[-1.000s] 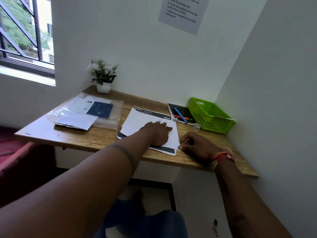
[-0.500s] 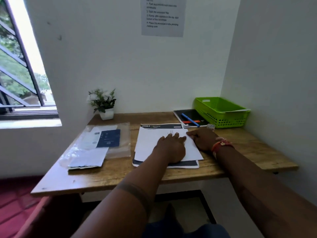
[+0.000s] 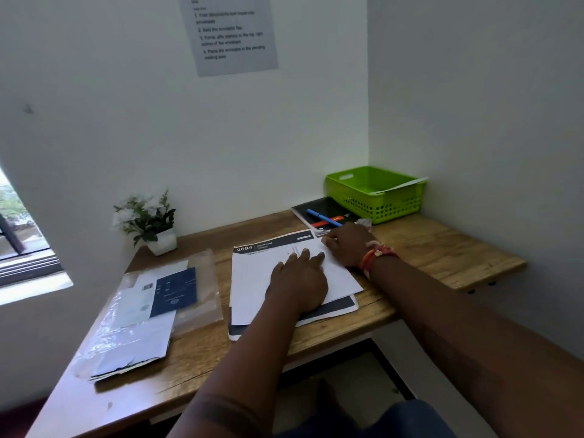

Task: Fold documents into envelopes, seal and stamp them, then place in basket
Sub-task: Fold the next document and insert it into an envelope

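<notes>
A stack of white documents (image 3: 252, 279) lies in the middle of the wooden desk (image 3: 442, 248), the top sheet blank side up over a sheet with a dark header. My left hand (image 3: 300, 279) presses flat on the top sheet with fingers spread forward. My right hand (image 3: 347, 245) rests at the sheet's far right corner, fingers curled at its edge; whether it pinches the paper is not clear. A green basket (image 3: 376, 194) stands in the back right corner with a white envelope (image 3: 401, 184) sticking out of it.
A clear plastic sleeve with envelopes and a dark blue card (image 3: 151, 308) lies on the left of the desk. A small potted plant (image 3: 148, 219) stands at the back left. A black notebook (image 3: 319, 210) with a blue pen (image 3: 322, 217) lies beside the basket. An instruction sheet (image 3: 230, 33) hangs on the wall.
The view swung to face the desk squarely. My right hand moved from the near right corner of the paper to its far right corner. My left hand stayed pressed on the sheet.
</notes>
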{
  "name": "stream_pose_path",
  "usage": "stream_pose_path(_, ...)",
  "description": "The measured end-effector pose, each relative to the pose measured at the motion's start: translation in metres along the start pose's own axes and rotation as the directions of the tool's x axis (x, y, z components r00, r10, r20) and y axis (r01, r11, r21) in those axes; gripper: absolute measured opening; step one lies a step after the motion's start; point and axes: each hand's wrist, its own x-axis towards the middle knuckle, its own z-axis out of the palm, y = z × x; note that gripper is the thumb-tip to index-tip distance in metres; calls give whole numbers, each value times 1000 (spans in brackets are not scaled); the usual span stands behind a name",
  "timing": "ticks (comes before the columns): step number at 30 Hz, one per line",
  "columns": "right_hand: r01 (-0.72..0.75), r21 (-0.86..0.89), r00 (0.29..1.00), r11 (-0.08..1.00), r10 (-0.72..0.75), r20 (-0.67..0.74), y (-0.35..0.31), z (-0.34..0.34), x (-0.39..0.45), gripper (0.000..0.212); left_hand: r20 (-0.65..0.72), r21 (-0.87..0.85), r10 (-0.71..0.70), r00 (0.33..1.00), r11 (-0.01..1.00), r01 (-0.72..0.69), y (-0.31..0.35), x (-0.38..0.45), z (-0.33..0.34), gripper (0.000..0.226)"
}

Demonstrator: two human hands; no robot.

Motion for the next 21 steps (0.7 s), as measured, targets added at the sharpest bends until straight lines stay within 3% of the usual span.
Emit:
stream_pose_path(4, -175, -53, 981, 983, 170, -97, -15, 11, -32, 50, -37, -18, 6, 999, 1000, -7, 0, -1, 1, 52)
stream_pose_path(8, -266, -32, 958, 963, 261, -121, -35, 12, -57, 41, -52, -72, -13, 999, 997, 10, 4, -5, -5, 52)
stream_pose_path(12, -213, 59, 977, 975, 213, 19, -37, -17, -58, 44, -75, -107, -33, 997, 994, 24, 2, -8, -5, 54)
stream_pose_path(17, -340, 180, 932, 923, 306, 195, -30, -38, -51, 52, -73, -185, -80, 994, 980, 66, 1, -7, -4, 52)
stream_pose_path(19, -378, 211, 918, 902, 334, 216, -29, -38, -50, 55, -72, -204, -88, 994, 976, 71, 1, -8, -3, 53)
stream_pose_path(21, -371, 131, 922, 919, 348, 171, -31, -36, -54, 54, -72, -202, -95, 993, 976, 79, 1, -9, -2, 53)
